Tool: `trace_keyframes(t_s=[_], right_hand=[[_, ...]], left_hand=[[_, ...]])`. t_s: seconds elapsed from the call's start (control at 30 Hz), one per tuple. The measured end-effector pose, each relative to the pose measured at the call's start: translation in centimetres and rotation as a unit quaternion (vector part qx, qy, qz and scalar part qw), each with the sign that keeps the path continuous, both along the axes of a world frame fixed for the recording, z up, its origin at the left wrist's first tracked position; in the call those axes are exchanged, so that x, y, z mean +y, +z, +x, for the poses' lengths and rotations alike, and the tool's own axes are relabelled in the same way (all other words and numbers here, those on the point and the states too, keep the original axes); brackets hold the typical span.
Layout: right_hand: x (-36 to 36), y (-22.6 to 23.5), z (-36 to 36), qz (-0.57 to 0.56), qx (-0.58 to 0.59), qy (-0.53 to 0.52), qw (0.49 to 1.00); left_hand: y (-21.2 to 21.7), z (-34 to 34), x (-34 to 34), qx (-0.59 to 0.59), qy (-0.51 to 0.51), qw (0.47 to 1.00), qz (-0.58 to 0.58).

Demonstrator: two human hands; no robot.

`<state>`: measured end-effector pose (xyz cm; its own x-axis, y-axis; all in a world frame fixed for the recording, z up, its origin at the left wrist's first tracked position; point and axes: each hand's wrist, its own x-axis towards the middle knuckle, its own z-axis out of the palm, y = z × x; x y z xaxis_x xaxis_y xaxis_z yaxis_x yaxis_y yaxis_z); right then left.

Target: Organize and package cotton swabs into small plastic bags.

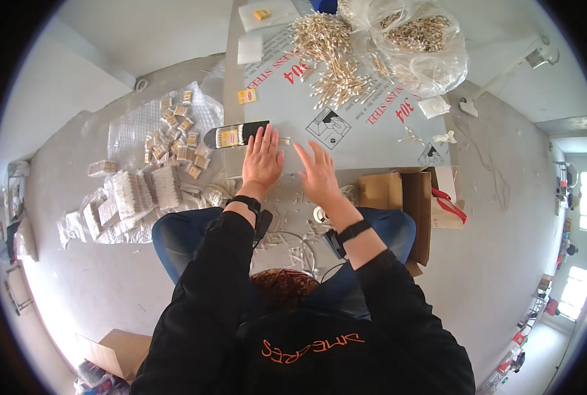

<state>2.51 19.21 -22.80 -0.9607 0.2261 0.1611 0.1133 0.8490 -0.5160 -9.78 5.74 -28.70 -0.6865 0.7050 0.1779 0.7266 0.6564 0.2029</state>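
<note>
My left hand (262, 160) lies flat, fingers spread, near the front edge of a grey metal-sheet table (366, 141). A few thin sticks show just past its fingertips. To its left rests a black packet with a yellow label (235, 135), close to the fingers. My right hand (318, 172) is beside it, palm down, fingers apart, holding nothing. Farther back on the table is a loose heap of wooden cotton swabs (329, 56).
A clear plastic bag of swabs (422, 36) sits at the back right. Small yellow packets (246, 96) and white pads lie on the table. Many packed bundles (152, 191) lie on plastic sheet on the floor to the left. A cardboard box (405, 194) stands to the right.
</note>
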Motion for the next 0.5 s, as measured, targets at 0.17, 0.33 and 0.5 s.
trace_keyframes(t_s=[0.17, 0.33, 0.5], right_hand=[[1.0, -3.8, -2.5, 0.113, -0.005, -0.002, 0.994], [0.3, -4.8, -3.1, 0.168, -0.011, -0.008, 0.986], [-0.3, -4.6, -3.6, 0.159, -0.004, -0.01, 0.987]], left_hand=[[0.1, 0.4, 1.1, -0.014, -0.005, 1.0, -0.008], [0.0, 0.3, 0.9, -0.01, -0.007, 1.0, -0.004], [-0.6, -0.4, 0.4, -0.013, -0.021, 0.999, -0.021]])
